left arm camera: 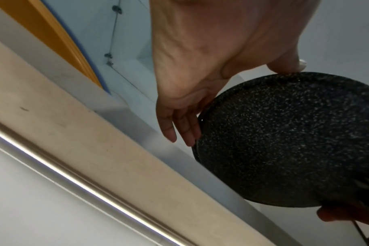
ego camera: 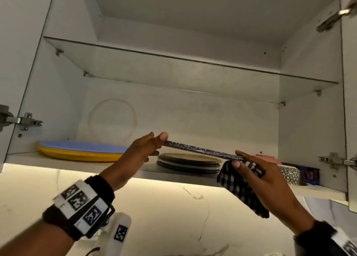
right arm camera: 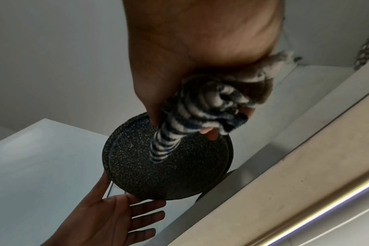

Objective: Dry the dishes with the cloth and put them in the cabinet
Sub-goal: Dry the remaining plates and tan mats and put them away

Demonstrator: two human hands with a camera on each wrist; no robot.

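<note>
A dark speckled plate hangs edge-on in front of the open cabinet, held between the person's two hands and tilted a little, higher at the left fingers than at the right. The left hand takes its rim with the thumb on top and the fingers lying nearly straight along the edge and underside — a light, open support rather than a closed grip. The right hand pinches the opposite rim and at the same time keeps the checked cloth bunched in its curled fingers; the cloth trails down below the palm and (in the right wrist view) a twisted end of it lies against the plate's underside.

Just beyond and below the fingers, on the cabinet's lower shelf, sits a stack of dark and pale plates, directly under the held plate but apart from it. Further off to the left-hand side of the fingers lie a blue plate on yellow plates. Past the right fingers, deeper on the shelf, stands a patterned container. The glass shelf runs well above both hands.
</note>
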